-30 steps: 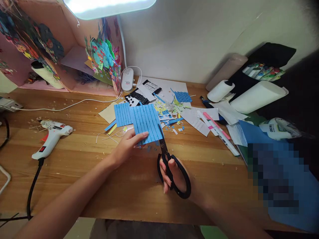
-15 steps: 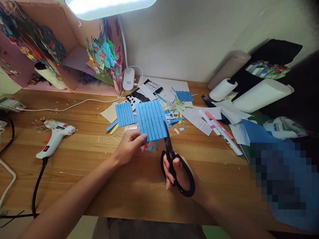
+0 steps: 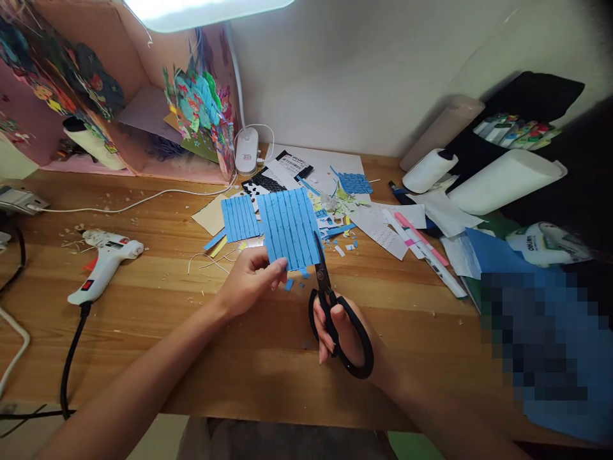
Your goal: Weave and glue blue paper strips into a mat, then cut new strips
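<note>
My left hand (image 3: 256, 278) pinches the lower left corner of a blue paper sheet (image 3: 290, 227) marked with dark parallel lines. The thumb lies on top of the sheet. My right hand (image 3: 342, 329) has its fingers through the handles of black scissors (image 3: 323, 281). Their blades point away from me and meet the sheet's right edge. Whether paper lies between the blades, I cannot make out. Behind and to the left lies a smaller lined blue piece (image 3: 239, 218). Blue scraps (image 3: 290, 285) are scattered on the table below the sheet.
A white glue gun (image 3: 105, 259) with a black cord lies at the left. Paper cuttings (image 3: 342, 204) spread behind my hands. Pink and white markers (image 3: 421, 239) and white rolls (image 3: 502, 182) are at the right. A decorated pink box (image 3: 182, 169) stands at the back left under a lamp (image 3: 211, 11).
The blue sheet and my left hand have shifted very slightly, the sheet's upper edge a little to the left. The scissors stay at its right edge. The camera view has moved a little.
</note>
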`<move>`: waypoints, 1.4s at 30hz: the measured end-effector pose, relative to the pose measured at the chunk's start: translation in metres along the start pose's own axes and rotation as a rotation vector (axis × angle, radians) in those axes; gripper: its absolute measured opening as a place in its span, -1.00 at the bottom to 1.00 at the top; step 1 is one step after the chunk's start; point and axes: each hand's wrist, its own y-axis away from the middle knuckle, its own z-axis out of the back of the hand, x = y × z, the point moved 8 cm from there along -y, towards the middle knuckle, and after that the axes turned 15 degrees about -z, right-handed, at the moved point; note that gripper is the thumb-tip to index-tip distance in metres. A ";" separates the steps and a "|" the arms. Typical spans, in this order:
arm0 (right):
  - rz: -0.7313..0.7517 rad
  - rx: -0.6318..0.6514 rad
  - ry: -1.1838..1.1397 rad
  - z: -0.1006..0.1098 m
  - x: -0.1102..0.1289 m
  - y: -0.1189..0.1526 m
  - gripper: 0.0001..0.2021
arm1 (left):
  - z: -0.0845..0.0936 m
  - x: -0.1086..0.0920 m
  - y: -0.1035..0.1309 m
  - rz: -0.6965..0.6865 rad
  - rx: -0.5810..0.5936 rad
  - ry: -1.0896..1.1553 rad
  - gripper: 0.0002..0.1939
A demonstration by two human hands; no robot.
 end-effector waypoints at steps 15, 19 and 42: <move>0.008 0.020 0.039 -0.004 0.007 0.005 -0.51 | -0.004 0.005 0.001 0.059 0.024 0.074 -0.68; 0.017 0.017 0.094 -0.005 0.011 0.006 -0.52 | -0.004 0.005 0.003 0.067 0.007 0.077 -0.68; -0.034 0.180 -0.019 -0.022 0.011 0.004 -0.37 | -0.010 0.015 0.009 0.228 -0.074 0.277 -0.72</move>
